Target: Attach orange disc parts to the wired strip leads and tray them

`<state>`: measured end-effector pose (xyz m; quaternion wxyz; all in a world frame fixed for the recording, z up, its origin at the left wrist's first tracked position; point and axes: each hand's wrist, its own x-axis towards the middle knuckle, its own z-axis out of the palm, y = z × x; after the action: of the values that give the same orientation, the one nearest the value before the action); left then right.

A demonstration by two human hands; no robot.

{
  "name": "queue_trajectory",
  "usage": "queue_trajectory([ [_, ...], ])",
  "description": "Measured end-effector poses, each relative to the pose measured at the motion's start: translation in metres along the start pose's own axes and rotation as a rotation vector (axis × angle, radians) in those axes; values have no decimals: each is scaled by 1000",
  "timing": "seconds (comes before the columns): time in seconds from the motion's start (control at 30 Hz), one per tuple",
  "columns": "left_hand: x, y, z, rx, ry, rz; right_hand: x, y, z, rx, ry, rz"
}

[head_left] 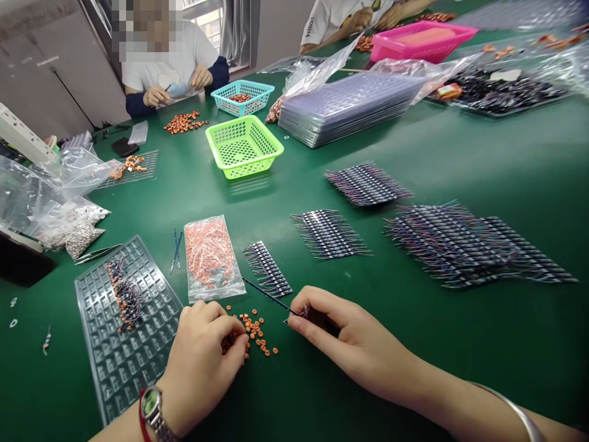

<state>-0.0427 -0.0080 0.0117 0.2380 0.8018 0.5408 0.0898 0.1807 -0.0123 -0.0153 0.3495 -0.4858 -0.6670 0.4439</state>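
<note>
"Head view: what is each side holding?"

"The right hand [350,334] pinches a slim dark strip [267,293] near one end, between thumb and finger. The left hand [207,350] is curled over loose orange rings [256,328] on the worktop [299,393]; whether its fingertips have one, I can't tell."

"So what might spoil this?"

"Scatter, I'd say. Nothing fences the rings in, so a careless sweep of the fingers could send some rolling away."

"And the strip?"

"Held near one end only. A slack pinch could let it twist, and its free end reaches close to the short row of strips [268,269]; a swing that way might snag the fine wires along that row."

"Anything on the left?"

"The watch [151,404] is beside or over the edge of the tray [156,273]; I can't tell which. A knock from it could jolt the heaped wired parts [125,301] there."
</note>
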Motion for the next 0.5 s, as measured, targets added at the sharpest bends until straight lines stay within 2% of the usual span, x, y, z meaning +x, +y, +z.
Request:
queue_trajectory([
  [0.2,2,2,-1,12,-45,-11,0,0,1,-12,0,5],
  [0.5,4,7,6,64,6,36,0,1,1,7,0,3],
])
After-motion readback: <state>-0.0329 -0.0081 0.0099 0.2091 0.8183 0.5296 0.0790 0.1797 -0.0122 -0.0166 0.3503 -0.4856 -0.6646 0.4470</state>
